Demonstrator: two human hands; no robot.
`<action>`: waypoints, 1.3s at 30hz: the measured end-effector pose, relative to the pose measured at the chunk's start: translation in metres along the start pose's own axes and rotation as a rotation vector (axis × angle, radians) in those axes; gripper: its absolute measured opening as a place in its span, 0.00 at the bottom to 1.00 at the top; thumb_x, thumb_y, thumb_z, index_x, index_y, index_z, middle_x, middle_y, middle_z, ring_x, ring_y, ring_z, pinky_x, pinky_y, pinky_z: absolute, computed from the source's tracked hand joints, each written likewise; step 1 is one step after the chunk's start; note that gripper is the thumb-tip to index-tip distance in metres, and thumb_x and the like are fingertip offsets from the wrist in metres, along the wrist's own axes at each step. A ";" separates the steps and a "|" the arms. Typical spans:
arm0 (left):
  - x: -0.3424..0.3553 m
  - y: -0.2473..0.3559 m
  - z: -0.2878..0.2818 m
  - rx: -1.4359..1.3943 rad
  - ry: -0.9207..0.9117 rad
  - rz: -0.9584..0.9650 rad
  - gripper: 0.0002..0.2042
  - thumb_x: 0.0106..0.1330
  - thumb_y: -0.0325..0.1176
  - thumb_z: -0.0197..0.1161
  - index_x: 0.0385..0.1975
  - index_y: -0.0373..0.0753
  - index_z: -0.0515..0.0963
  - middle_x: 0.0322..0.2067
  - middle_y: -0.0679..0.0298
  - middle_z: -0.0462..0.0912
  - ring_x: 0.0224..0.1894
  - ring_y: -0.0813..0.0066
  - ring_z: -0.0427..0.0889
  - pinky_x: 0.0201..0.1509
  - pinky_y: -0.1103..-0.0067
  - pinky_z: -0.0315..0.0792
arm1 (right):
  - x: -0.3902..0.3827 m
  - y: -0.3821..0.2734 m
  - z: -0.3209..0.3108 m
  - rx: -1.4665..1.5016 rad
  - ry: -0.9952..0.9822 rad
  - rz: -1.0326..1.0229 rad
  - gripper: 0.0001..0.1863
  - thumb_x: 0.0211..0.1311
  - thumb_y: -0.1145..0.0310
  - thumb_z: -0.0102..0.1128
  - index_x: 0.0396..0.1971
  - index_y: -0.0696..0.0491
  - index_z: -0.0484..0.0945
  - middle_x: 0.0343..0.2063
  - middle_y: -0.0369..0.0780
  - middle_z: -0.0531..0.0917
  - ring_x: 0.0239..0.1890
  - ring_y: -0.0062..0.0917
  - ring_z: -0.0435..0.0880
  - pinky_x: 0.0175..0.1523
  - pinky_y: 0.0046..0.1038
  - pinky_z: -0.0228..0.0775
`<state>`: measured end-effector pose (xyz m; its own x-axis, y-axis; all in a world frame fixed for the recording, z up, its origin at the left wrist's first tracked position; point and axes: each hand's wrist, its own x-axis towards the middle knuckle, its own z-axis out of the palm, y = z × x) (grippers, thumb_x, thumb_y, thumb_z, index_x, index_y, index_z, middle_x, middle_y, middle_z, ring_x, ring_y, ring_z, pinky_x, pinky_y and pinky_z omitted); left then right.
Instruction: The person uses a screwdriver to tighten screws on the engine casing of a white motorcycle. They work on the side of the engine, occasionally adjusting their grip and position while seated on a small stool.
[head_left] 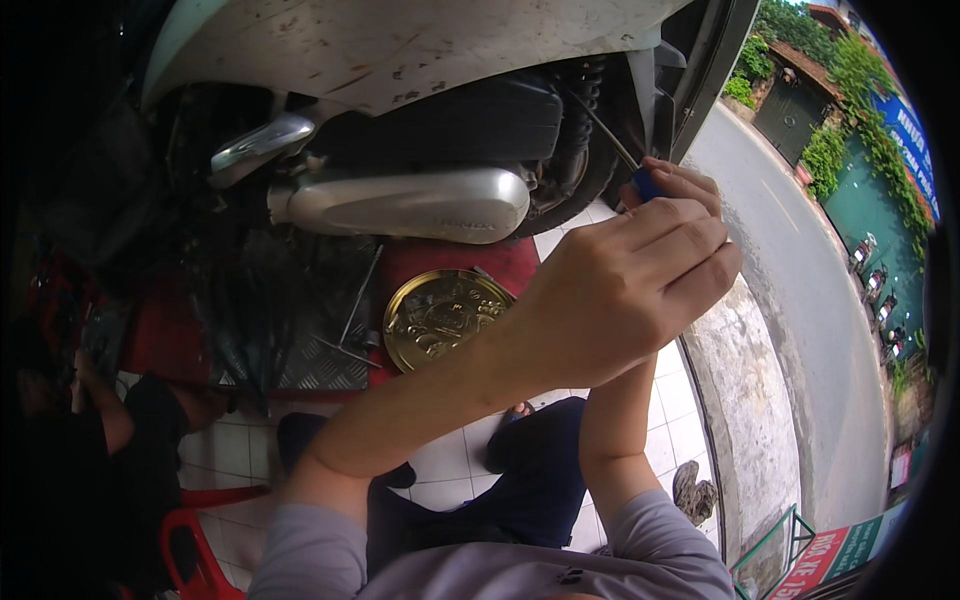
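Observation:
A screwdriver with a blue handle (pixel 648 184) and a thin metal shaft slants up and left toward the rear shock absorber (pixel 583 105) of a scooter (pixel 400 200). Whether its tip touches anything is too dark to tell. My left hand (pixel 635 275), back toward me, has its fingers curled around the handle's near end. Behind it, my right hand (pixel 692 183) is mostly hidden; its visible fingers close on the handle too. Below the spring are the rear wheel and a silver engine-side cover. Scuffed pale bodywork (pixel 400 50) overhangs them.
A round gold embossed tray (pixel 400 318) lies on a red surface under the scooter. Beside it, a T-shaped metal tool (pixel 352 345) rests on a tread plate (pixel 315 362). Another person's hand (pixel 90 385) and a red plastic chair (pixel 190 545) are at left. A street (pixel 770 190) runs along the right.

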<state>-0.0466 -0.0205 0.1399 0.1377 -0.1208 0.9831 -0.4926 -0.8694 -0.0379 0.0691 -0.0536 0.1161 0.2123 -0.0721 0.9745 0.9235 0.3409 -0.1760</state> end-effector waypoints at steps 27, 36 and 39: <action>0.019 -0.009 -0.016 -0.055 -0.259 0.084 0.04 0.46 0.27 0.63 0.17 0.38 0.75 0.20 0.63 0.78 0.29 0.66 0.84 0.34 0.73 0.80 | -0.007 -0.005 0.010 0.055 0.065 0.075 0.08 0.57 0.76 0.64 0.37 0.61 0.79 0.32 0.45 0.84 0.35 0.29 0.86 0.46 0.29 0.80; -0.077 -0.047 -0.080 0.027 -0.039 -0.392 0.20 0.58 0.32 0.66 0.51 0.36 0.73 0.34 0.56 0.86 0.34 0.65 0.86 0.40 0.74 0.79 | -0.034 0.036 -0.054 0.123 0.200 0.142 0.10 0.61 0.82 0.56 0.43 0.61 0.72 0.37 0.47 0.83 0.32 0.31 0.86 0.41 0.26 0.82; -0.190 -0.076 -0.098 0.123 -0.245 -0.859 0.06 0.63 0.27 0.63 0.37 0.34 0.82 0.34 0.59 0.86 0.35 0.76 0.85 0.41 0.81 0.77 | -0.084 0.062 -0.092 0.327 0.275 0.411 0.09 0.68 0.73 0.55 0.44 0.59 0.72 0.42 0.48 0.80 0.38 0.28 0.81 0.47 0.29 0.77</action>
<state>-0.1202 0.1152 -0.0260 0.6018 0.5078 0.6165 -0.0419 -0.7507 0.6593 0.1376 -0.1132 0.0105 0.6473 -0.0982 0.7559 0.6105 0.6606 -0.4369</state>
